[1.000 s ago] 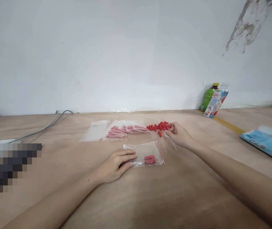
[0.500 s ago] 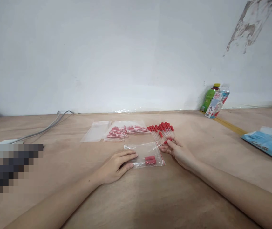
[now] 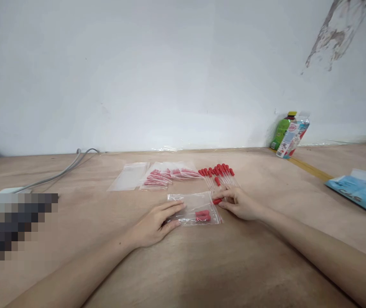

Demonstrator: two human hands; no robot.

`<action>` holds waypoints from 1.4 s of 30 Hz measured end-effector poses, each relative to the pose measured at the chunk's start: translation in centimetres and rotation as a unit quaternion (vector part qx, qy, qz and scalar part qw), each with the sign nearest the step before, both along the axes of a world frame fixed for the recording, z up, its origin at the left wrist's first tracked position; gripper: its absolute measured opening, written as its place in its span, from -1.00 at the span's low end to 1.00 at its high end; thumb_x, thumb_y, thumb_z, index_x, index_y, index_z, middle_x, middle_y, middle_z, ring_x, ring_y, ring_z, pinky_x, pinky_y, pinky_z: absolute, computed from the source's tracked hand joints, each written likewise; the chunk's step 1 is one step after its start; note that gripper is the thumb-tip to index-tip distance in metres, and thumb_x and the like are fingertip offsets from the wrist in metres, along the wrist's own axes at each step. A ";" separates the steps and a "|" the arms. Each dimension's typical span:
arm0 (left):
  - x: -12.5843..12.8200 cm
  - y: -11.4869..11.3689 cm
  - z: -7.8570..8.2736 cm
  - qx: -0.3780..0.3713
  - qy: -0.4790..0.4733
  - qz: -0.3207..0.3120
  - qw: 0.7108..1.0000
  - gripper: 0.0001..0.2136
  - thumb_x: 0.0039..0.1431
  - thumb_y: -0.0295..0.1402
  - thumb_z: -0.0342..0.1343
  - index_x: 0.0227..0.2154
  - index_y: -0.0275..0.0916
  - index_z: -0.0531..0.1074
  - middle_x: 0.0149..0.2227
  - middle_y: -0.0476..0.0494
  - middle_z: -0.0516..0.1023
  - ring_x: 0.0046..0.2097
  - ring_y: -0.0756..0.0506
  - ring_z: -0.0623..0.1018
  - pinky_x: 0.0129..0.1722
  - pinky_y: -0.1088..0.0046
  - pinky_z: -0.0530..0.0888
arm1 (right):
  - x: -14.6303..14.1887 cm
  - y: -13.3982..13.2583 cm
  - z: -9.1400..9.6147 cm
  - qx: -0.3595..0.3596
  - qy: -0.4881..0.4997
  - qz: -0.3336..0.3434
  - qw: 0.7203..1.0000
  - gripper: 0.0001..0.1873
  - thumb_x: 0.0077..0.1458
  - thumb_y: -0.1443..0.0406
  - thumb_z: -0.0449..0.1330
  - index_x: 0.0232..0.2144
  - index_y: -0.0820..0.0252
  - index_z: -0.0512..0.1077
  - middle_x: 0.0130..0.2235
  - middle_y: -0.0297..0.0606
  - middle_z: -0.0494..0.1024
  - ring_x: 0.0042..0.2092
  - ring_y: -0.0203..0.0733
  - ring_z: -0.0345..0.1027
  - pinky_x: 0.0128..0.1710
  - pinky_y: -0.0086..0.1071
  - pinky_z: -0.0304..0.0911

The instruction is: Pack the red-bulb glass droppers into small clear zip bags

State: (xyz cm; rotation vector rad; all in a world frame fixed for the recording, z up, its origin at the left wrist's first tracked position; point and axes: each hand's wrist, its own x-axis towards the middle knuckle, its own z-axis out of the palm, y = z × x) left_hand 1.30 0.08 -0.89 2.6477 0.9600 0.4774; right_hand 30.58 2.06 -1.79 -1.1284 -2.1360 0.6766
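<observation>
A clear zip bag (image 3: 191, 205) lies flat on the table with red-bulbed droppers (image 3: 202, 215) inside. My left hand (image 3: 157, 222) rests on its left end, fingers stretched out and thumb apart. At the bag's right, open-looking end, my right hand (image 3: 239, 203) pinches a dropper (image 3: 216, 201) by its red rubber bulb. That dropper's tube points left into the bag and is hard to make out. Just behind my right hand lies a pile of loose droppers (image 3: 223, 170), bulbs toward the wall.
Filled bags (image 3: 157, 177) overlap behind the working bag, beside flat clear bags (image 3: 130, 176). A grey cable (image 3: 64, 171) runs at the left. At the right stand a green bottle (image 3: 281, 132) and a printed clear bottle (image 3: 293, 139), with a blue packet (image 3: 359, 192) nearer.
My right hand has moved slightly left and down, bringing the dropper's bulb to the bag's right edge. My left hand has stayed in place on the bag.
</observation>
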 end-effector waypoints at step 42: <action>0.0 0.4 -0.3 0.022 -0.006 -0.031 0.999 -0.67 0.22 -0.31 -0.10 0.05 -0.14 0.25 0.08 -0.13 0.29 0.10 -0.11 0.29 0.07 0.26 0.25 | -1.2 0.7 0.0 -0.046 0.303 -0.224 0.925 -0.42 -0.05 0.26 0.02 -0.01 0.09 -0.17 -0.44 -0.47 0.24 -0.58 -0.37 0.26 -0.60 -0.40 0.31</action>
